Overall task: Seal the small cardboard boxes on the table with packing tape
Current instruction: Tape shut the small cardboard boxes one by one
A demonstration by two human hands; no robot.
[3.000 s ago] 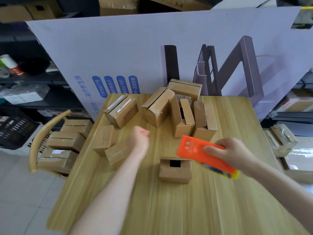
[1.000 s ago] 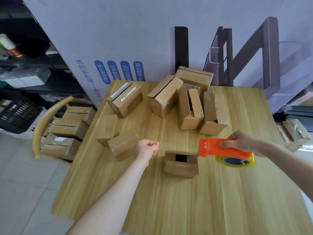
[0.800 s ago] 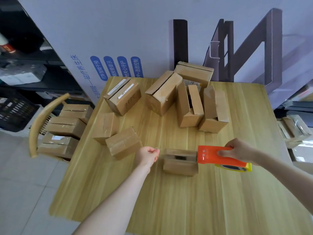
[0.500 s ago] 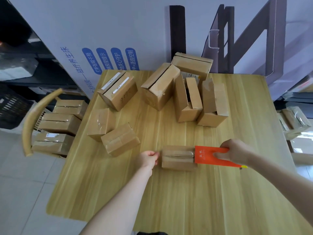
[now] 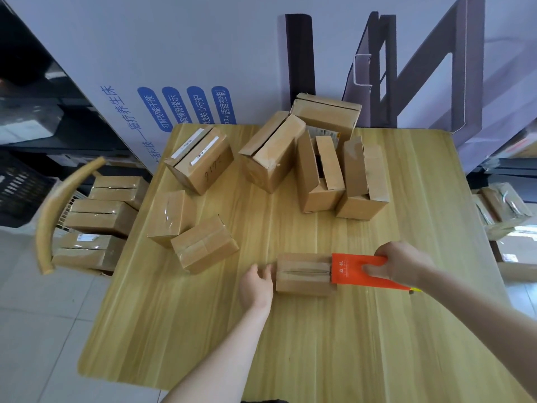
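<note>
Gripping the dispenser [image 5: 353,270] with my right hand [image 5: 406,266], fingers curled round its orange body, I see its front edge on the right end of the box [image 5: 302,274], which sits near the table's [image 5: 290,344] front. My left hand [image 5: 257,286] touches the box's left end, fingers straight and close together.

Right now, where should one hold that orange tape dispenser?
At its rear end, from the right, as the right hand does. The orange tape dispenser is long and flat, and its front edge meets the small box, so that end should stay free.
</note>
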